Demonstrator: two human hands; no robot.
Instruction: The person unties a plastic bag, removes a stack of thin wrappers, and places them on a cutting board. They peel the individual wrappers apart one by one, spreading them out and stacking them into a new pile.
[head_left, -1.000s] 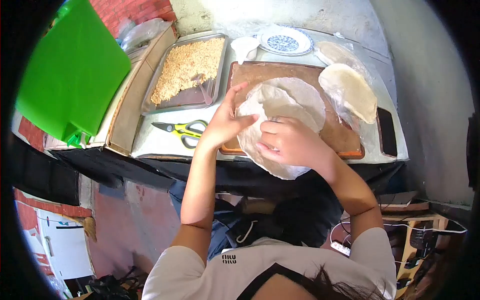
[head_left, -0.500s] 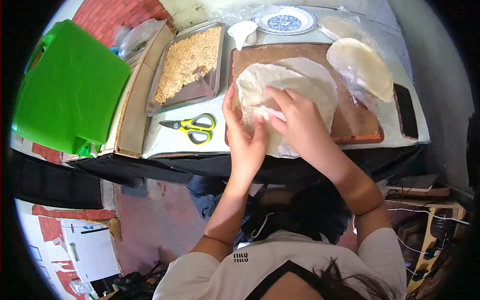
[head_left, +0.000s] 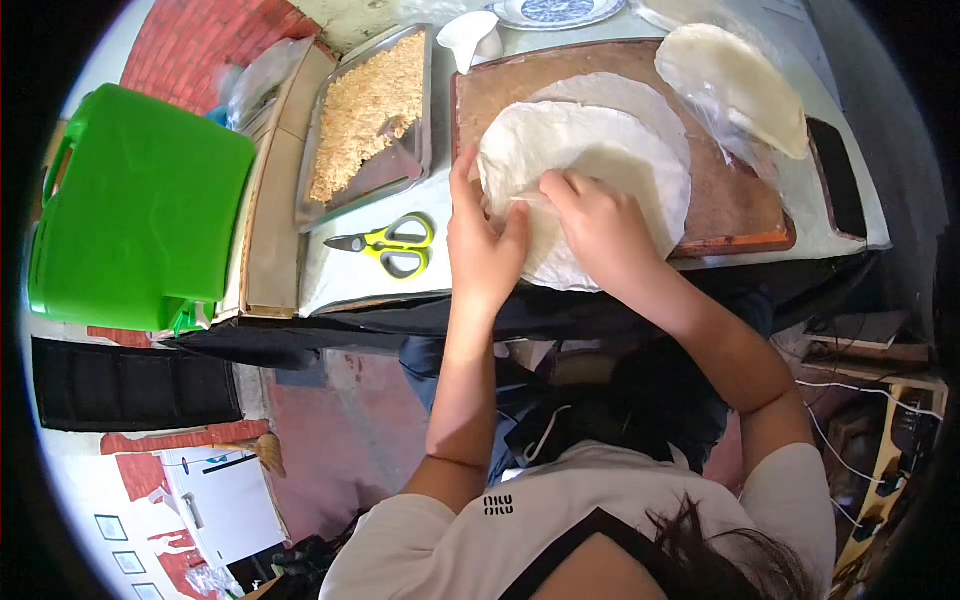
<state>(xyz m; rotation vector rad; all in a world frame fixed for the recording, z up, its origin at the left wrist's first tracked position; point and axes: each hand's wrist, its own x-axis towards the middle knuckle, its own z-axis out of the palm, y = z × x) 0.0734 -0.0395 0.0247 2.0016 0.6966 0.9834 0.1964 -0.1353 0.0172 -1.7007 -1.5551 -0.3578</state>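
Observation:
A thin round white dough wrapper (head_left: 620,150) lies partly over another wrapper (head_left: 640,95) on the brown wooden board (head_left: 730,210). My left hand (head_left: 483,245) is at its left edge, fingers along the rim and thumb on top, gripping the edge. With fingertips pinched together, my right hand (head_left: 610,225) holds a small raised fold of the same wrapper, close to the left thumb. The underside of the pinch is hidden by the hand.
Left of the board are green-handled scissors (head_left: 390,245) and a metal tray (head_left: 425,150) of crumbly tan filling (head_left: 370,110). Behind stand a white funnel-like cup (head_left: 470,40) and a blue-patterned plate (head_left: 555,12). More wrappers in plastic (head_left: 735,85) and a phone (head_left: 836,180) lie right.
The view has shifted, so the table sits higher. The top wrapper now lies flatter, with a separate sheet showing behind it. My right fingers have drawn closer together on the fold.

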